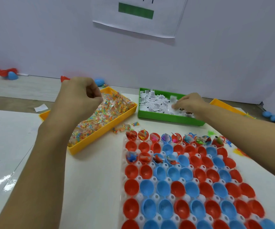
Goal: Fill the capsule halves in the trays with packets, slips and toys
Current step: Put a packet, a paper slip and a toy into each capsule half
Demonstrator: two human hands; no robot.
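I'm holding my left hand (82, 95) over the yellow bin (100, 131) of bead packets (103, 106), fingers curled and pinching one packet. My right hand (189, 103) is reaching into the green bin (166, 119), fingers pressing together on white slips (156, 103). The capsule halves (183, 187) are sitting in the white tray (123, 182) on the counter (92, 187), mostly unfilled.

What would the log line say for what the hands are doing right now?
left hand: over yellow bin, fingers curled | right hand: in green bin, on slips | tray: mostly unfilled
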